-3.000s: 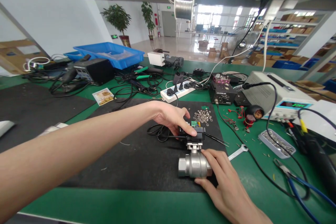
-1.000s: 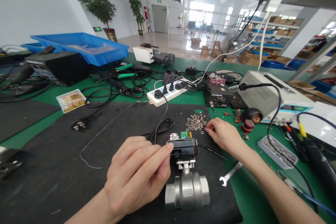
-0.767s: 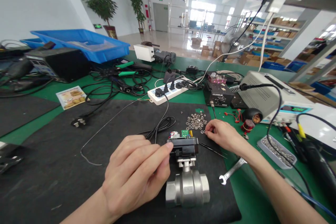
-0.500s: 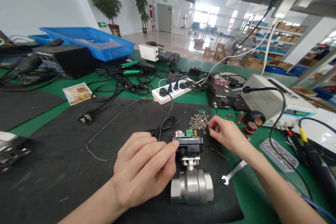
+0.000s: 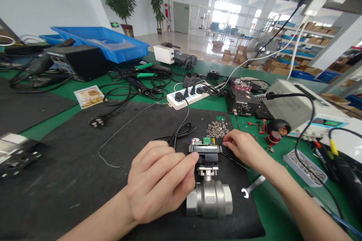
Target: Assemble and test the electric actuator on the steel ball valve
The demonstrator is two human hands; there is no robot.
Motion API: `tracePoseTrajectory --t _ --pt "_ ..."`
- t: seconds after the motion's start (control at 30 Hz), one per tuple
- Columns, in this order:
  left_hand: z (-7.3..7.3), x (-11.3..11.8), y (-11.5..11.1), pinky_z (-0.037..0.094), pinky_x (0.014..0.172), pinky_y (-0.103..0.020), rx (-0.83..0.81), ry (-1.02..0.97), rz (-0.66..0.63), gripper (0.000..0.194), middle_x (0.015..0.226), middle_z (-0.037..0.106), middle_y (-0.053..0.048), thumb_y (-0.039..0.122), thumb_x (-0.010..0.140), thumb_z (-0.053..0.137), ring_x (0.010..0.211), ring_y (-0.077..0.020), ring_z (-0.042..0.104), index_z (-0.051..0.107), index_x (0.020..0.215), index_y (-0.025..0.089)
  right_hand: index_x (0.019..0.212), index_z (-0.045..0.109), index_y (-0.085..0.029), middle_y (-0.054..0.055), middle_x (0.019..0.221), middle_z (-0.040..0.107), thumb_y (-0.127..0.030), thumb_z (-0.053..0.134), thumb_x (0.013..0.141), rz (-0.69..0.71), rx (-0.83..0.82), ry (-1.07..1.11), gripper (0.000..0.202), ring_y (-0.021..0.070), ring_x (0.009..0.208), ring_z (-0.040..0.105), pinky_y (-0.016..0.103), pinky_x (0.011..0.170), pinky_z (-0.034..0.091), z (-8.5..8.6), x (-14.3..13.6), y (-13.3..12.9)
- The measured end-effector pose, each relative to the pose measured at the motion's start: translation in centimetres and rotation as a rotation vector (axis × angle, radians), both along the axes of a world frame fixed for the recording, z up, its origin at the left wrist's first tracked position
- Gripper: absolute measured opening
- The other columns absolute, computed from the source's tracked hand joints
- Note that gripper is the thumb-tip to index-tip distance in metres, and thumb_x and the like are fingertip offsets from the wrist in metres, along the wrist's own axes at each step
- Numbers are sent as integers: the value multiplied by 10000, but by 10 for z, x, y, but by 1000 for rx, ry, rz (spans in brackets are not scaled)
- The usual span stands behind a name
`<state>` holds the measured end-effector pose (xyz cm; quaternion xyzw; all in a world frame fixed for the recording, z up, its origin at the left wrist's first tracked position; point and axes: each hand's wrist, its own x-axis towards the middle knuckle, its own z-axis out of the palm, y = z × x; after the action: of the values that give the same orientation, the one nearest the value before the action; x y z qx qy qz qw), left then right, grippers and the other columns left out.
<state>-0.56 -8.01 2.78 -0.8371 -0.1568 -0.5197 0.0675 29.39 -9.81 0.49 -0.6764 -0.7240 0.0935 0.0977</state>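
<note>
A metal ball valve (image 5: 209,199) lies on the black mat, topped by a black actuator housing (image 5: 207,155) with a small green circuit board (image 5: 206,141) and coloured wires. My left hand (image 5: 165,180) has its fingers curled at the housing's left side, the index fingertip on its front edge; whatever lies between the fingers is hidden. To the right of the housing, my right hand (image 5: 240,145) is closed with thumb and fingertips together beside a pile of small nuts and washers (image 5: 217,129). Anything in that pinch is too small to make out.
An open-end wrench (image 5: 253,186) lies right of the valve, near a tray of small parts (image 5: 304,167). Behind are a white power strip (image 5: 188,97), a black soldering station (image 5: 242,102) and a blue bin (image 5: 113,47). A loose thin wire (image 5: 121,130) curves across the mat.
My right hand has moved slightly left and down, from the edge of the nut pile toward the housing. My left hand stays at the housing. The whole view has shifted a little.
</note>
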Motion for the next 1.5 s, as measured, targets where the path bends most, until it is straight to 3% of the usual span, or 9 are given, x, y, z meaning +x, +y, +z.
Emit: tracePoseTrajectory --t 0.23,0.37,0.43,0.53,0.8,0.97,1.13,1.3,1.5 --pt "5 1 -1 556 735 -357 -23 31 2 340 829 764 -25 67 809 780 752 -165 637 728 1133 155 944 669 -178 96 979 691 -252 496 1025 -38 1 110 205 232 922 653 336 830 441 0 2 3" --pt "5 2 -3 531 749 -324 -81 39 -110 352 921 761 -55 22 804 786 811 -162 638 728 1142 102 1041 637 -212 13 831 632 -442 437 1072 -38 -40 329 305 162 736 576 277 664 438 42 -19 -16" --pt "4 0 -5 536 795 -314 -130 46 -204 377 1012 761 -72 16 827 774 889 -167 649 715 1190 95 987 628 -213 -27 736 539 -524 520 1035 -56 -185 754 333 127 654 483 246 579 384 67 -39 -32" --pt "2 -2 -9 535 855 -303 -185 30 -327 330 1114 758 -87 25 906 699 971 -166 657 702 1228 96 941 657 -188 -37 734 525 -508 669 967 -16 -356 1076 321 88 633 441 217 553 338 87 -69 -52" --pt "3 0 -15 523 793 -281 -229 19 -359 242 1082 776 -65 83 935 704 902 -147 658 717 1173 129 886 660 -138 -49 624 499 -406 659 1000 -27 -492 1406 292 53 539 369 214 514 259 66 -92 -73" --pt "1 1 -13 516 754 -296 -226 31 -356 188 1001 768 -67 112 936 712 853 -161 664 712 1122 133 887 704 -115 -44 564 509 -393 646 1012 -59 -524 1530 311 41 500 347 213 508 248 66 -95 -75" --pt "1 5 -14 532 785 -262 -308 -24 -358 77 944 742 -62 88 961 668 862 -140 683 670 1031 118 1030 764 -148 -7 731 638 -312 769 926 -140 -530 1609 194 24 523 425 193 518 283 65 -89 -79" --pt "6 4 -12 512 800 -224 -451 120 -356 128 990 718 -31 72 992 602 920 -114 681 605 1095 148 1069 759 -192 -7 745 645 -354 814 883 -209 -480 1493 252 62 609 498 187 546 341 62 -78 -85" --pt "24 -11 -11 433 702 -279 -570 488 -229 86 985 699 55 242 1049 549 808 -105 669 585 1126 251 985 756 -208 -16 749 637 -444 764 911 -167 -323 1174 248 89 666 512 205 600 395 65 -69 -84"
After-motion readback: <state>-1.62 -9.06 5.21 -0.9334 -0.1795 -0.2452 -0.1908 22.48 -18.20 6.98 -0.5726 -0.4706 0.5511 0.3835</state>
